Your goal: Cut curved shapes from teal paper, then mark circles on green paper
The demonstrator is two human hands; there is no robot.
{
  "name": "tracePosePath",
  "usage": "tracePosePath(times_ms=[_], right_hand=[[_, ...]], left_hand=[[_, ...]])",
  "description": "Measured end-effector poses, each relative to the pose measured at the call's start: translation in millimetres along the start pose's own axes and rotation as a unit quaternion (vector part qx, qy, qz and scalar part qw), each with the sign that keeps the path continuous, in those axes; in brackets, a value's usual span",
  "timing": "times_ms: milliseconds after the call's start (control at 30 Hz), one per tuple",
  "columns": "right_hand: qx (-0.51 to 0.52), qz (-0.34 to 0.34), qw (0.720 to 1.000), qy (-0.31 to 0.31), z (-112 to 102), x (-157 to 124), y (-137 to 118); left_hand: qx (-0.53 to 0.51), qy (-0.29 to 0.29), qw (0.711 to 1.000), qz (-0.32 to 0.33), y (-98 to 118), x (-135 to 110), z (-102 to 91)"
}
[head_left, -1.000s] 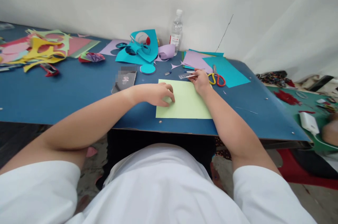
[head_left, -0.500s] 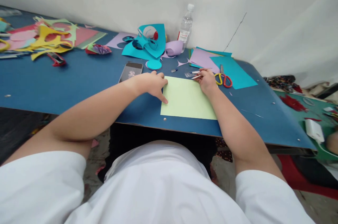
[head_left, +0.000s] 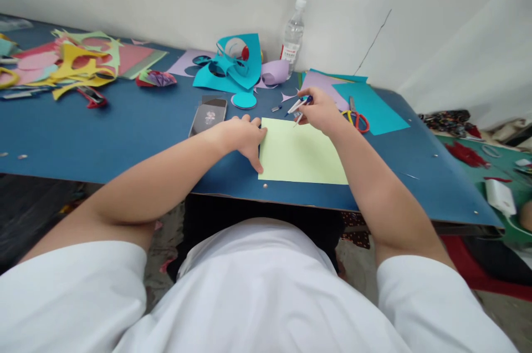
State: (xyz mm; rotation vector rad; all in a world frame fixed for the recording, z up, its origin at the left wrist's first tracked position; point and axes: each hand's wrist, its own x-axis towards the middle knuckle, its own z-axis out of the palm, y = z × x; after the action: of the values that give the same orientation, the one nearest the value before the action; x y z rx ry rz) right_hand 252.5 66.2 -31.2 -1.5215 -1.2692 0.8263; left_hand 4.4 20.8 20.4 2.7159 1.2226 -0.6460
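A light green sheet of paper lies flat near the table's front edge. My left hand rests on its left edge, thumb and fingers spread apart, holding nothing. In my right hand is a drawing compass, gripped near its top above the sheet's far edge. Its two legs are apart, one white with a dark blue tip, the other thin and pointed. Beside the left wrist lies a phone. Scissors with red and yellow handles lie just right of the right hand.
Cut turquoise paper, a turquoise disc and a water bottle stand or lie toward the wall. Purple and turquoise sheets are at the right. Colourful scraps and a red stapler-like tool lie far left.
My right hand has lifted the drawing compass from the table and swung its legs over the sheet's far edge. My left hand stays on the paper's left edge.
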Motion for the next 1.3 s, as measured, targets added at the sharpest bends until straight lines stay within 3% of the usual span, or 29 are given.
tracePosePath(times_ms=[133, 233, 333, 733, 1033, 1300], right_hand=[[0.017, -0.029, 0.999, -0.018, 13.2, 0.2, -13.1], [0.114, -0.05, 0.992, 0.009, 28.2, -4.1, -4.3], [0.142, -0.048, 0.988, 0.029, 38.8, -8.5, 10.2], [0.161, -0.066, 0.985, 0.022, 36.6, -13.5, 12.1], [0.146, -0.084, 0.985, 0.037, 45.3, -15.6, 20.1], [0.147, -0.059, 0.987, 0.019, 56.6, -23.6, 12.1]], left_hand=[[-0.009, 0.0, 1.0, 0.002, -0.3, 2.6, 1.0], [-0.033, 0.007, 0.999, 0.005, -1.6, 4.6, 3.2], [-0.038, 0.005, 0.999, 0.006, -1.4, 4.6, 3.5], [-0.015, 0.012, 1.0, 0.004, 1.7, 2.2, 2.9], [-0.064, 0.013, 0.997, 0.029, -2.1, 8.4, 5.4], [-0.044, 0.011, 0.999, 0.016, -0.6, 4.3, 2.6]])
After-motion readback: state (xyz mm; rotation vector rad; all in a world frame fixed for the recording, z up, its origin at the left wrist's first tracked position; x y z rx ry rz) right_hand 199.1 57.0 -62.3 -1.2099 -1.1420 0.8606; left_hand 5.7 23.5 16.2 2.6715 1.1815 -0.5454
